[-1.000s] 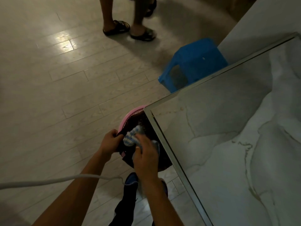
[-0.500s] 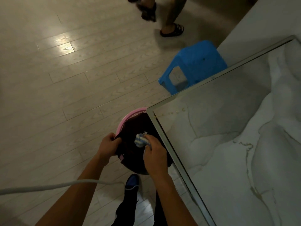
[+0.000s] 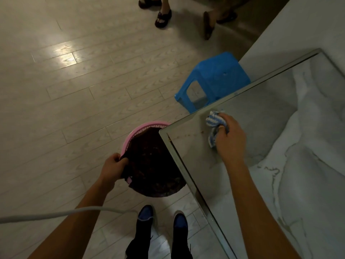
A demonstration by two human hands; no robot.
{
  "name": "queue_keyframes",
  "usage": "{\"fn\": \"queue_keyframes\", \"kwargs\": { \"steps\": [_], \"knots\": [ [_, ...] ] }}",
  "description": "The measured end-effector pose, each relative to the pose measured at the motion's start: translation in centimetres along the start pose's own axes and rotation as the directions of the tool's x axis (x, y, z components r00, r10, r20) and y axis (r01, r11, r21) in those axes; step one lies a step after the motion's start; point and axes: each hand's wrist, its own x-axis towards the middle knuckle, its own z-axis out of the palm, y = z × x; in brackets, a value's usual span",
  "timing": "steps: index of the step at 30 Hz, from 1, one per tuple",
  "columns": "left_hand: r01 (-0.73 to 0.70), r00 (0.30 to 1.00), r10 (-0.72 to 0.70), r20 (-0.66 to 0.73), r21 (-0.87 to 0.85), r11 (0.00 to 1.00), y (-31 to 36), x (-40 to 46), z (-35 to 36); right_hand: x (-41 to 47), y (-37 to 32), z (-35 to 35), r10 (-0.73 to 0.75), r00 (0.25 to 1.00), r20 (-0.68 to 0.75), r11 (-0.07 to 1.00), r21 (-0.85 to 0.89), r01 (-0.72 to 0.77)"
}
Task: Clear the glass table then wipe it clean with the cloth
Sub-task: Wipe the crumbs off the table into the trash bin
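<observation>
Dim room, pale plank floor (image 3: 74, 101). Person stands at the near corner of the glass table (image 3: 261, 131), seen from above.

Right hand (image 3: 230, 139) rests on the glass near that corner, fingers curled round a bunched blue-and-white striped cloth (image 3: 214, 122); the cloth is pressed to the tabletop. Small brown crumbs (image 3: 202, 131) lie on the glass just left of the cloth, with a few more toward the corner.

Left hand (image 3: 113, 168) grips the rim of a pink bin (image 3: 138, 129) lined with a dark bag (image 3: 153, 165), fingers closed over the bag's edge. The bin sits partly tucked under the table corner.

A blue plastic stool (image 3: 214, 79) stands on the floor at the table's far edge. Sandalled feet (image 3: 163, 17) of other people show at the top. The person's own dark shoes (image 3: 145, 214) are below the bin. A pale cable (image 3: 56, 214) crosses the left forearm.
</observation>
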Motion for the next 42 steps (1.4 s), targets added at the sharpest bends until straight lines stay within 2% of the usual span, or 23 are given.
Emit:
{"fn": "queue_keyframes", "kwargs": {
  "steps": [3,5,11,15,17,19,20,21,24,27,33,35,37,39,42],
  "knots": [
    [-0.004,1.000,0.004,-0.003,-0.002,1.000,0.2,0.1,0.2,0.0,1.7,3.6,0.092,0.994,-0.052,0.996,0.010,-0.092],
    [-0.004,1.000,0.004,-0.001,-0.010,1.000,0.2,0.2,0.3,-1.1,0.9,5.1,0.075,0.997,-0.033,0.997,0.035,-0.074],
    [0.010,1.000,-0.010,0.024,-0.017,1.000,0.8,-0.4,0.6,-6.3,-1.9,7.6,-0.150,0.982,0.114,0.989,0.032,0.148],
    [-0.007,1.000,0.007,0.024,0.027,1.000,0.8,-1.1,0.9,-9.7,-2.7,8.5,-0.282,0.949,0.143,0.960,0.044,0.278],
    [-0.001,1.000,0.000,0.015,0.041,0.999,0.5,-1.2,0.8,-11.2,-3.3,9.1,-0.365,0.912,0.188,0.928,-0.013,0.374],
    [0.019,1.000,-0.019,0.005,0.039,0.999,0.2,-1.4,0.7,-13.3,-3.3,10.1,-0.449,0.837,0.312,0.858,-0.109,0.501],
    [0.031,1.000,-0.031,-0.002,0.044,0.999,0.0,-1.5,0.6,-14.5,-3.1,10.6,-0.447,0.815,0.369,0.838,-0.147,0.526],
    [0.043,0.999,-0.042,-0.007,0.048,0.998,-0.3,-1.7,0.5,-15.6,-2.9,11.0,-0.412,0.823,0.391,0.846,-0.171,0.505],
    [0.056,0.998,-0.056,0.003,0.019,0.998,-0.6,-1.6,0.2,-16.5,-1.4,11.9,-0.231,0.908,0.349,0.940,-0.161,0.301],
    [0.056,0.998,-0.056,-0.014,0.022,0.998,-0.9,-1.6,0.1,-16.3,-1.4,11.8,-0.122,0.916,0.383,0.981,-0.095,0.170],
    [0.063,0.998,-0.063,-0.006,0.017,0.998,-1.2,-1.9,0.7,-15.5,-4.2,7.3,-0.141,0.916,0.375,0.990,0.039,0.137],
    [0.067,0.997,-0.068,0.029,0.017,0.998,-1.1,-1.9,1.0,-13.8,-5.0,4.3,-0.131,0.940,0.316,0.990,0.098,0.105],
    [0.070,0.997,-0.071,0.034,0.022,0.997,-1.0,-2.0,1.0,-11.3,-4.7,0.9,-0.114,0.977,0.180,0.988,0.126,0.092],
    [0.069,0.997,-0.069,0.032,0.026,0.997,-1.0,-2.2,1.2,-8.5,-3.1,-1.7,-0.040,0.998,0.053,0.997,0.067,0.036],
    [0.057,0.998,-0.059,0.030,0.046,0.997,-1.0,-2.0,1.8,-4.0,1.9,-2.7,0.114,0.992,-0.058,0.991,-0.066,-0.117]
  ]
}}
